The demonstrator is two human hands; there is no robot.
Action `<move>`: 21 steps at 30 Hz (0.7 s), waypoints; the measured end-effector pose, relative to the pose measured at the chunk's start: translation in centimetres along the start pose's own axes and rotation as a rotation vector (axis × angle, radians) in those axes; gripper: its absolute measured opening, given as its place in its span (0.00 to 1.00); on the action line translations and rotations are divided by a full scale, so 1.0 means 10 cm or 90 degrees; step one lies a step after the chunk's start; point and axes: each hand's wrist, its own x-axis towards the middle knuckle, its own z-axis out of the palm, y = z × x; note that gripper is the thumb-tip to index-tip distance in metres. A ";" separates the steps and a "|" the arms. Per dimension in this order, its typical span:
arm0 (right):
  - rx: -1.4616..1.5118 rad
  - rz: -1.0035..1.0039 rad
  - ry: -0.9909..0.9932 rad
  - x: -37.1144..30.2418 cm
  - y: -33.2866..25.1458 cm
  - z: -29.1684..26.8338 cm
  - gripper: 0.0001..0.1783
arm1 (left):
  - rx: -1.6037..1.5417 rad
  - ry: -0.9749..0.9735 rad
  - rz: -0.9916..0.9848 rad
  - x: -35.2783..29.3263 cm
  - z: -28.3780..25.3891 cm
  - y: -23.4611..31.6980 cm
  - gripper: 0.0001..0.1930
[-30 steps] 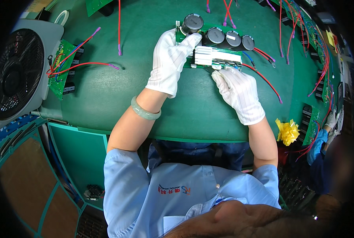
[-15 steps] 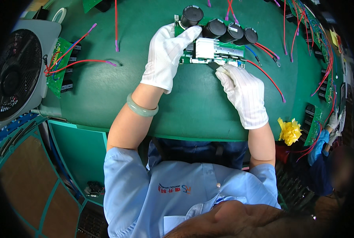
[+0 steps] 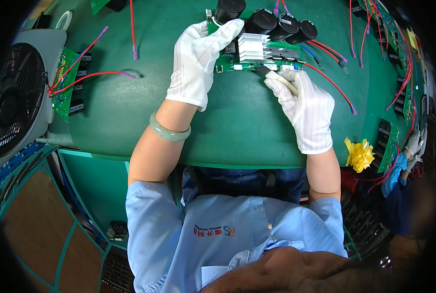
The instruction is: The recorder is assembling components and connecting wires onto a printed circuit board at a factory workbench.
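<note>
A green circuit board [image 3: 225, 63] is at the far middle of the bench, with a white finned heat sink [image 3: 253, 47] and several large black capacitors [image 3: 262, 21] on it. My left hand [image 3: 196, 61], in a white glove, grips the board's left end, thumb beside the leftmost capacitor. In my gloved right hand [image 3: 308, 110] is a small tool with a pale handle [image 3: 285, 82] and a flat dark tip [image 3: 262, 70]. That tip is at the board's near edge, below the heat sink; whether it touches cannot be made out. Red wires [image 3: 330, 85] trail from the board's right side.
A grey fan [image 3: 20, 93] stands at the left, beside another wired board [image 3: 67, 90]. Several boards with red wires [image 3: 407, 80] line the right side. A crumpled yellow thing [image 3: 359, 155] lies near the right front edge. Another person's gloved hand [image 3: 414, 144] shows at far right.
The view has shifted slightly. The board appears tilted a little more, showing more of the heat sink's fins. My right hand has turned slightly, exposing more of the tool's pale handle.
</note>
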 end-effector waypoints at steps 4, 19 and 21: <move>-0.060 -0.068 0.008 0.00 0.11 0.02 0.18 | 0.026 0.004 -0.025 -0.02 0.00 0.05 0.30; -0.034 -0.145 0.046 -0.01 0.12 0.10 0.16 | -0.089 0.024 0.017 -0.02 0.01 0.03 0.26; -0.038 -0.152 0.055 -0.02 0.13 0.13 0.16 | -0.099 0.020 0.020 -0.02 0.02 0.03 0.27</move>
